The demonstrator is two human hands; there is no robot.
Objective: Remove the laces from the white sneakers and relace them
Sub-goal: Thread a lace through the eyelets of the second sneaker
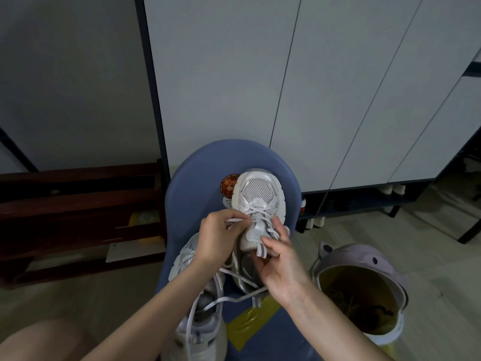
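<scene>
The right hand [276, 264] grips the tongue of the far sneaker [257, 204], fingers curled round it, probably to pull it back and keep the shoe steady on the blue chair [192, 183], toe toward 12 o'clock, so the eyelets face up. The left hand [218, 238] pinches the lace [239, 220] at the left eyelet row, at about 9 o'clock from the tongue, the strand running from the fingertips straight into the crossings; whether it is going in or coming out I cannot tell. The second sneaker [197, 321] lies at 7 o'clock, its laces loose.
</scene>
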